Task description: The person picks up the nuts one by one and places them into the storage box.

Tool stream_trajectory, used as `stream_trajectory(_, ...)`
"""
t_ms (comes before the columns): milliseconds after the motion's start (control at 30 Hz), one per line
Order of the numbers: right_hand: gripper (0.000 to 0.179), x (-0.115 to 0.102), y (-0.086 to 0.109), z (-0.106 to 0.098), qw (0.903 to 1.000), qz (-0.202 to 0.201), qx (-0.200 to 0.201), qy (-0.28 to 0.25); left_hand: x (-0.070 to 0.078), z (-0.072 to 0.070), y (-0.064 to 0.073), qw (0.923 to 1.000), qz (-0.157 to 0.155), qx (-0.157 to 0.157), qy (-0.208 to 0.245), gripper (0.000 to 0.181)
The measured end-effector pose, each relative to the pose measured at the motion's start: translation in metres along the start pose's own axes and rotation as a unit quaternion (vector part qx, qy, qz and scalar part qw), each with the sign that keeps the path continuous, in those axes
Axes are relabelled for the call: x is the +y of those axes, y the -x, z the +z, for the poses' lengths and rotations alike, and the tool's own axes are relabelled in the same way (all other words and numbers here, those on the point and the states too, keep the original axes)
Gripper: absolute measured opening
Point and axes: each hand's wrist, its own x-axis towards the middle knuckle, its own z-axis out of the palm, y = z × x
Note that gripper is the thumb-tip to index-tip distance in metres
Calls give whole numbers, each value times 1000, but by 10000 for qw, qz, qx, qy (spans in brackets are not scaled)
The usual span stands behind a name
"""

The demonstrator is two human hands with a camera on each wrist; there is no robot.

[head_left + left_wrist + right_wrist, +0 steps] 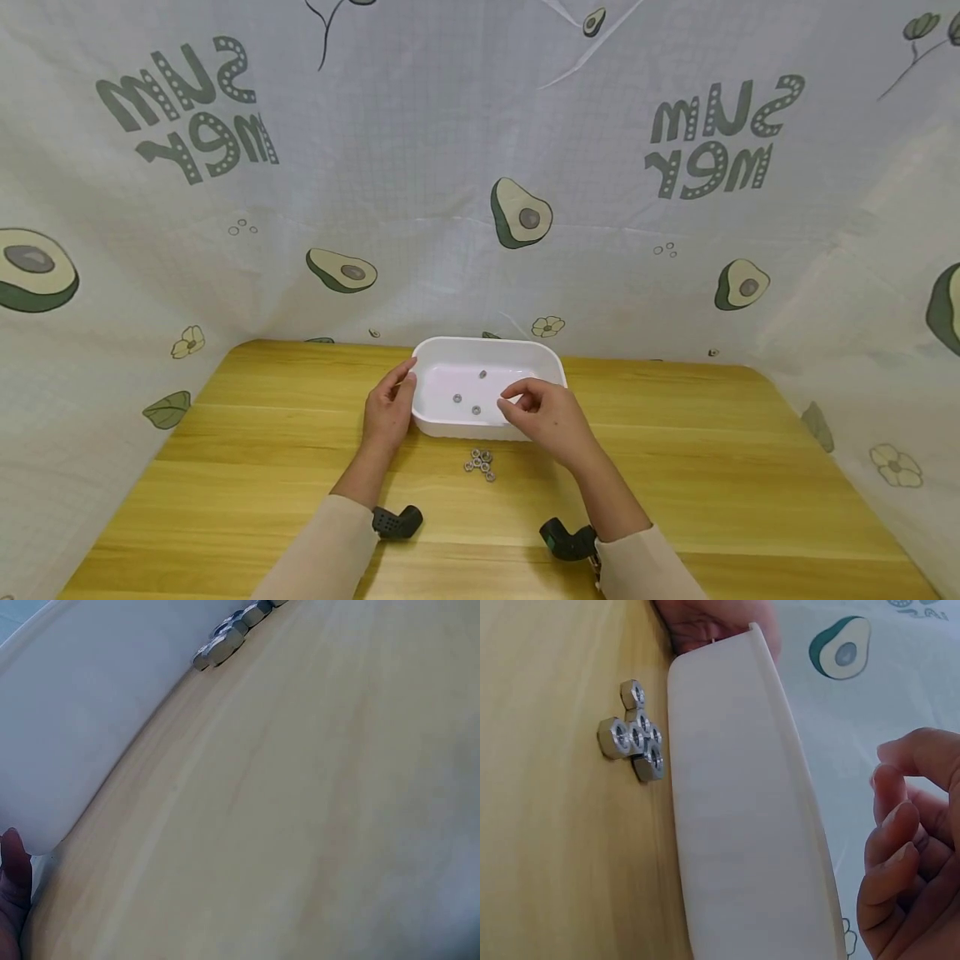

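A white tray (471, 431) stands at the back of the table, with three small metal nuts (476, 410) spread over its floor. My left hand (389, 408) rests at the tray's left end, thumb and fingers against the end wall and rim. Over the tray's right front corner hovers my right hand (546, 414), its fingers loosely bent and thumb close to the index fingertip. The right wrist view shows nothing between those fingertips (889, 776). In front of the tray, several hex nuts (636, 735) lie in a tight cluster.
The wooden table (675, 467) reaches out on both sides of the tray. A hanging sheet (450, 208) printed with avocados closes off the back and sides. Black wrist devices (401, 522) sit below each hand, at the beige sleeves (326, 546).
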Motion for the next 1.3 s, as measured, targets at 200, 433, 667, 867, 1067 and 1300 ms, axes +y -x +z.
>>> stream_trajectory(200, 9, 7, 12, -2, 9999, 36, -55, 95, 1, -1, 1, 10000, 56, 28, -62, 39)
stream_trajectory(433, 6, 14, 22, 2, 9985, 154, -449, 286, 1, -1, 2, 10000, 7, 24, -61, 39)
stream_trajectory(667, 8, 26, 26, 10, 9935, -85, -1100, 277, 0, 0, 2, 10000, 49, -16, -81, 39)
stream_trajectory(867, 8, 39, 26, 17, 9881, -301, -1504, 108, 0, 0, 2, 10000, 23, -19, -58, 39)
stream_trajectory(1067, 8, 45, 26, 23, 9830, -496, -1763, 95, -1, 0, 2, 10000, 14, -15, -49, 39)
stream_trajectory(1300, 10, 45, 28, 31, 9822, -738, -1583, 688, 0, 0, 1, 10000, 52, 12, -36, 39)
